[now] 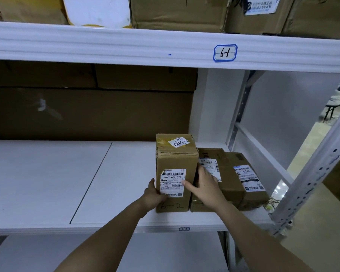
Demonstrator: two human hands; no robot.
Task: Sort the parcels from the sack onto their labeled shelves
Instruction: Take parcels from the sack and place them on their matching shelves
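A tall brown cardboard parcel [176, 163] stands upright on the white shelf [67, 183], with a white shipping label on its front, a "3007" sticker on top and "6-2" handwritten near its base. My left hand [153, 195] grips its lower left edge, thumb on the front. My right hand [203, 185] holds its right side, thumb across the front and fingers reaching behind between it and the neighbouring parcel. The shelf's front edge carries a small "6-2" tag [184, 229].
Two flat brown parcels [243, 181] lie right of the tall one, against the rack's right end. A large brown carton [90, 112] fills the shelf's back. The upper beam bears a "6-1" tag [225, 53], with boxes above. A perforated upright [312, 183] stands at right.
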